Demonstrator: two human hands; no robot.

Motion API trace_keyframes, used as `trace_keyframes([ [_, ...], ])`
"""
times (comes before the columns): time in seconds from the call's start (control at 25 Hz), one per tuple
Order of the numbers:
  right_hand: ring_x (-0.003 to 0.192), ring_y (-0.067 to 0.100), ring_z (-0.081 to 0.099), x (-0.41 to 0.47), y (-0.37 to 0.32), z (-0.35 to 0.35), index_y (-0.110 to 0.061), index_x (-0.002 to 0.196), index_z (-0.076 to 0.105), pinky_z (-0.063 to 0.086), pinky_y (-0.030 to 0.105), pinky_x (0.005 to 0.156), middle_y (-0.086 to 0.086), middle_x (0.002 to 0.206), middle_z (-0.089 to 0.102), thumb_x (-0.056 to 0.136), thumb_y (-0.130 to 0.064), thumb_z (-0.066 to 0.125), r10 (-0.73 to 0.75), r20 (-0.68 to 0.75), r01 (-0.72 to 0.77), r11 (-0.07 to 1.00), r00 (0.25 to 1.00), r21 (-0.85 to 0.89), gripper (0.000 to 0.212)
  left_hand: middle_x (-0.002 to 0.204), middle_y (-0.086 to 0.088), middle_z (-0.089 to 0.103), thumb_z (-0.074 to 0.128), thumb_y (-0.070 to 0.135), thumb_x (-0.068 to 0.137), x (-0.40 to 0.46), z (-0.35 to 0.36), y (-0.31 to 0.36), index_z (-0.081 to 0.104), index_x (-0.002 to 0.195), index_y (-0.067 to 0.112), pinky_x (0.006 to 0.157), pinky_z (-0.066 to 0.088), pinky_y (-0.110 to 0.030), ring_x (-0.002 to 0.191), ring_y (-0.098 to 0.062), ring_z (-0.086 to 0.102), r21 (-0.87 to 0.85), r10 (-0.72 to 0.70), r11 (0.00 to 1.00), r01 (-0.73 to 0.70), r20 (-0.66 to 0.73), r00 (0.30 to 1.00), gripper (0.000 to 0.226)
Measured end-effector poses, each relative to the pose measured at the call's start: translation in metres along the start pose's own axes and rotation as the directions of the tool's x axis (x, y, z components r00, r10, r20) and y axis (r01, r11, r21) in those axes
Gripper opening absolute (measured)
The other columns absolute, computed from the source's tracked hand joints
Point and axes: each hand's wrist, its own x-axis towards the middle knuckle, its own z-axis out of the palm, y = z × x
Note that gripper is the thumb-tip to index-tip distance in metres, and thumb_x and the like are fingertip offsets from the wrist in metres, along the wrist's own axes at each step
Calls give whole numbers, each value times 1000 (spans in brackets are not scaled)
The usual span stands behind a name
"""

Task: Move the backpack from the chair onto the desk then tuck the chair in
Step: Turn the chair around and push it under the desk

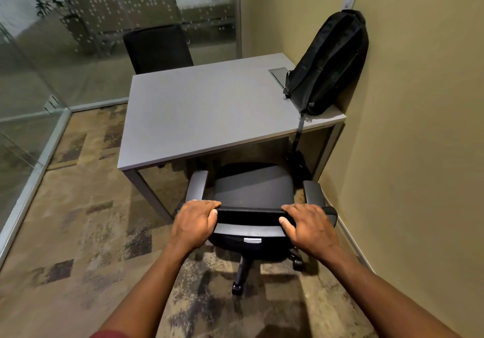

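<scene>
Left hand [195,221] and right hand [309,226]: both clasped over the top edge of the office chair [251,193] backrest, fingers curled forward, thumbs behind. Backpack [328,62]: black, upright on the table [209,104], at its far right corner, leaning on the wall, one strap dangling over the table edge; first step judged complete. Office chair: seat front just under the table's near edge, armrests outside; tucking in judged unfinished.

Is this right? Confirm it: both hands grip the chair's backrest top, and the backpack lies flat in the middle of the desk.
Not quite. The head view shows the backpack standing upright at the desk's right edge, leaning against the wall. Left hand and right hand do grip the chair's backrest top.
</scene>
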Motion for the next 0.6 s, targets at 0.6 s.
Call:
trace_keyframes([
  [0.6, 104, 16, 63, 145, 96, -8, -25, 125, 64, 45, 36, 94, -8, 114, 70, 94, -55, 33, -185, 39, 185, 983, 982, -8, 53, 114, -1, 77, 43, 25, 88, 123, 41, 17, 75, 120, 15, 99, 51, -39, 105, -19, 71, -6, -134, 991, 134, -38, 990, 46],
])
